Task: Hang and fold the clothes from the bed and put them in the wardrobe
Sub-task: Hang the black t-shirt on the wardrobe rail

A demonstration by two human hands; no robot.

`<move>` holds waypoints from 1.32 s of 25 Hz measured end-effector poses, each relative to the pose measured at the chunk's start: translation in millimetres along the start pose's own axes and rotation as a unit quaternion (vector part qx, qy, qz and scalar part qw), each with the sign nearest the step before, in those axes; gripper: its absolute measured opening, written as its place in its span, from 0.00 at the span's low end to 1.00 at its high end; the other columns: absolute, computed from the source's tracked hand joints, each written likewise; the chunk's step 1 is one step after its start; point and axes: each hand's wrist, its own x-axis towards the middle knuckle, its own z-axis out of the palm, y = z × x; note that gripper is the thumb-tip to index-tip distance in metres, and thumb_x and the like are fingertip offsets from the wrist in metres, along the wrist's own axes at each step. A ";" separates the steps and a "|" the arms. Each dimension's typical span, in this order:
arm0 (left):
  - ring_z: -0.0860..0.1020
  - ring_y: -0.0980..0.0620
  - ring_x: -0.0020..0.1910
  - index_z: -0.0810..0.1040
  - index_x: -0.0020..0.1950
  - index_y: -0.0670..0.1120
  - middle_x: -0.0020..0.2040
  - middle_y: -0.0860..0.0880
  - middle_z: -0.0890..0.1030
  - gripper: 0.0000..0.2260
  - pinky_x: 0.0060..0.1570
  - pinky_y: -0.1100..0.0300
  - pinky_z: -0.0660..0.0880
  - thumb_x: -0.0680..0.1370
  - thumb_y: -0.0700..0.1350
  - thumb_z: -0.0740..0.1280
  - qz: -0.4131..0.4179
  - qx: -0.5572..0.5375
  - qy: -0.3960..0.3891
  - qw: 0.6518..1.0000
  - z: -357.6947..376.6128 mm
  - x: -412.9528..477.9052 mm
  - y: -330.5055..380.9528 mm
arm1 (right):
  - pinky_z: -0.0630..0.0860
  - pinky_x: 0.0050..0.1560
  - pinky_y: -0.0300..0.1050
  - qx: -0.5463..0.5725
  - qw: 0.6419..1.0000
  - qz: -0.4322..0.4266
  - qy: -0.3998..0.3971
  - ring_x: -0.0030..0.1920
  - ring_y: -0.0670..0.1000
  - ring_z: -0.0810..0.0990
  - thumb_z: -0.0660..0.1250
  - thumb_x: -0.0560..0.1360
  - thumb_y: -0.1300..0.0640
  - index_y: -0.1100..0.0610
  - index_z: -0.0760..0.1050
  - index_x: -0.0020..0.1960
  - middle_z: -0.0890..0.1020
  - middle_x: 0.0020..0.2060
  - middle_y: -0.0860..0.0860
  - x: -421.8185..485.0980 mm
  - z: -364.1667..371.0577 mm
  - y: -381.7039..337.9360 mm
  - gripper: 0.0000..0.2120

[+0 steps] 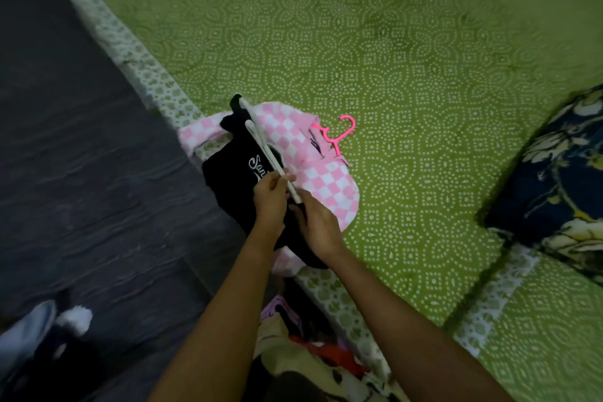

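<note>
A black garment with white script lettering hangs over the bed's edge, on top of a pink-and-white checked shirt. My left hand pinches a white hanger that lies across the black garment. My right hand grips the black fabric at the hanger's near end. The checked shirt sits on a pink hanger, whose hook lies on the green patterned bedsheet.
A dark blue floral pillow lies at the right of the bed. Dark floor runs along the left. A heap of mixed clothes sits below my arms. A light blue item and a white fluffy thing lie at bottom left.
</note>
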 end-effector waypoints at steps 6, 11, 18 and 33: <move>0.79 0.51 0.39 0.77 0.45 0.42 0.42 0.46 0.80 0.08 0.41 0.61 0.80 0.80 0.36 0.60 0.106 -0.091 0.081 0.987 -73.5 -121.3 41.6 | 0.71 0.47 0.42 -0.005 0.979 -0.202 0.002 0.51 0.57 0.78 0.59 0.76 0.57 0.61 0.72 0.65 0.80 0.52 0.57 -79.8 -18.4 -70.8 0.18; 0.79 0.60 0.28 0.74 0.44 0.38 0.39 0.46 0.80 0.05 0.33 0.67 0.77 0.79 0.36 0.61 0.189 -0.167 0.173 0.952 -137.9 -210.6 80.0 | 0.71 0.45 0.44 -0.017 0.955 -0.297 0.022 0.49 0.56 0.79 0.63 0.77 0.56 0.59 0.75 0.58 0.81 0.49 0.54 -112.8 -42.9 -159.9 0.12; 0.80 0.59 0.29 0.73 0.43 0.40 0.34 0.51 0.84 0.04 0.35 0.67 0.78 0.77 0.38 0.65 0.285 -0.243 0.238 0.896 -234.2 -330.6 102.6 | 0.76 0.48 0.44 0.104 0.911 -0.383 -0.110 0.44 0.47 0.81 0.70 0.73 0.56 0.57 0.81 0.50 0.84 0.43 0.49 -167.4 -50.8 -279.8 0.08; 0.78 0.60 0.28 0.76 0.41 0.42 0.35 0.49 0.81 0.09 0.34 0.67 0.76 0.80 0.40 0.61 0.400 -0.227 0.399 0.793 -392.1 -586.7 77.3 | 0.68 0.42 0.32 0.177 0.739 -0.644 -0.090 0.40 0.54 0.80 0.66 0.74 0.64 0.65 0.80 0.52 0.83 0.40 0.58 -412.6 12.8 -446.9 0.09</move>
